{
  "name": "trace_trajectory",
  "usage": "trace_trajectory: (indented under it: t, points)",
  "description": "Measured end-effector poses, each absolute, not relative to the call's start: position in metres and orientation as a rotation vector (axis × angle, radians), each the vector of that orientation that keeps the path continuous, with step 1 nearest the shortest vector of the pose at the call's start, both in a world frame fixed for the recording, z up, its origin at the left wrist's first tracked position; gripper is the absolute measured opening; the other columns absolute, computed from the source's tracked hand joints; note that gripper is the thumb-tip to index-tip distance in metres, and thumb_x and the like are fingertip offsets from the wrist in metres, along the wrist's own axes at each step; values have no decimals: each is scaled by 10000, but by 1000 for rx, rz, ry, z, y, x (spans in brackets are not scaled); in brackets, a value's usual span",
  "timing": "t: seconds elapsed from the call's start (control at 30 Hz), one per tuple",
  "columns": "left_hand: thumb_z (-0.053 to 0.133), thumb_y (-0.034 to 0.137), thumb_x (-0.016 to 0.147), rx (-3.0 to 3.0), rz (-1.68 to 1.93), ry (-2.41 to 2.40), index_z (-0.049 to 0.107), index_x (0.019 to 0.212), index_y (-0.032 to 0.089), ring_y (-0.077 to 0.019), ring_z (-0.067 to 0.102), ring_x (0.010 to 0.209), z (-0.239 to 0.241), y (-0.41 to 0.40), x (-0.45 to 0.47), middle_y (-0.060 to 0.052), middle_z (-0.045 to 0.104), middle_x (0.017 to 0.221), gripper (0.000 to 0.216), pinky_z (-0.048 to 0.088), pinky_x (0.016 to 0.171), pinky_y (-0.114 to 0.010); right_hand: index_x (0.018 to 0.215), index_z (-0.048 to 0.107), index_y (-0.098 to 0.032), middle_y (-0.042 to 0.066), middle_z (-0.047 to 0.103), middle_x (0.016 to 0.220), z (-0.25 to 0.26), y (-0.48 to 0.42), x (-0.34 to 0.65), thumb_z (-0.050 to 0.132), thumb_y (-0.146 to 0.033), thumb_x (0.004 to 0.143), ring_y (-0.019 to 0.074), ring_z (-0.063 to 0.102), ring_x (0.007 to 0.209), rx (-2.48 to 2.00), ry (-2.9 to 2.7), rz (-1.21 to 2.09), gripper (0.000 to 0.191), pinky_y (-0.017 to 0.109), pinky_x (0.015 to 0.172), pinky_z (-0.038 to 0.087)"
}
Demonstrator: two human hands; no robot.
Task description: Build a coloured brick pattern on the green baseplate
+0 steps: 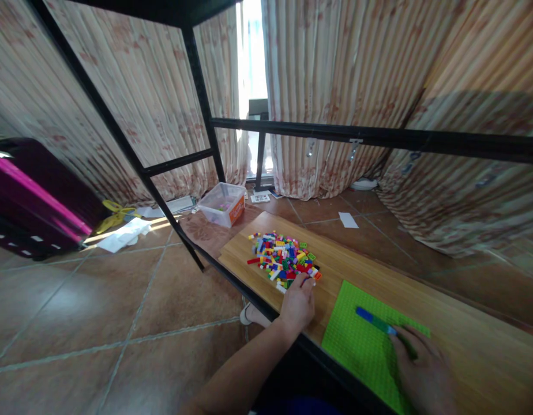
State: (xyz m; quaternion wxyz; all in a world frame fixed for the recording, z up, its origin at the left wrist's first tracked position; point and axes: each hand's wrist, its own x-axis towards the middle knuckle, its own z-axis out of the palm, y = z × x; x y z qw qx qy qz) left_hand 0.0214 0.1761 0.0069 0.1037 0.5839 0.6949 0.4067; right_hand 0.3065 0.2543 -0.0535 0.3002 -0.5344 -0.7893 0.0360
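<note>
Left hand (297, 302) sat at 5 o'clock edge of brick pile (280, 256), fingers curled down among bricks; grip on any brick impossible to tell. Pile lay on desk (465, 323), well apart from plate (357, 346) at its 4 o'clock. Right hand (422, 369) rested on plate, fingertips touching end of blue row (372, 319) at hand's 10 o'clock; pressing or pinching, couldn't tell. Clear box (223, 204) stood on floor at 11 o'clock of pile.
</note>
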Motion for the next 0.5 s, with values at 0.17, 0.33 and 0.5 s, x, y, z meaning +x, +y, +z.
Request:
trace_trajectory:
  t: [0.17, 0.33, 0.5]
  points:
    - [491, 150, 900, 1598, 1391, 2170, 585, 1218, 174, -224, 582, 1180, 19, 169, -15, -125, 574, 1297, 332, 507, 1023, -383, 986, 692, -180, 154, 688, 1127, -56, 255, 309, 325, -635, 878, 350, 618, 1059, -1433, -2120, 69, 595, 542, 993, 442]
    - [518, 170, 900, 1109, 1252, 2596, 568, 1281, 166, -239, 605, 1151, 43, 181, -94, -138, 582, 1302, 383, 507, 973, -357, 974, 700, -184, 147, 698, 1115, -58, 256, 310, 330, -639, 877, 350, 634, 1026, -1398, -2128, 36, 594, 539, 973, 451]
    - [556, 171, 883, 1069, 1038, 2624, 616, 1243, 138, -246, 619, 1127, 48, 190, -140, -148, 634, 1259, 366, 473, 989, -353, 994, 702, -178, 146, 701, 1115, -62, 257, 310, 315, -650, 884, 348, 643, 1013, -1394, -2129, 25, 620, 533, 956, 462]
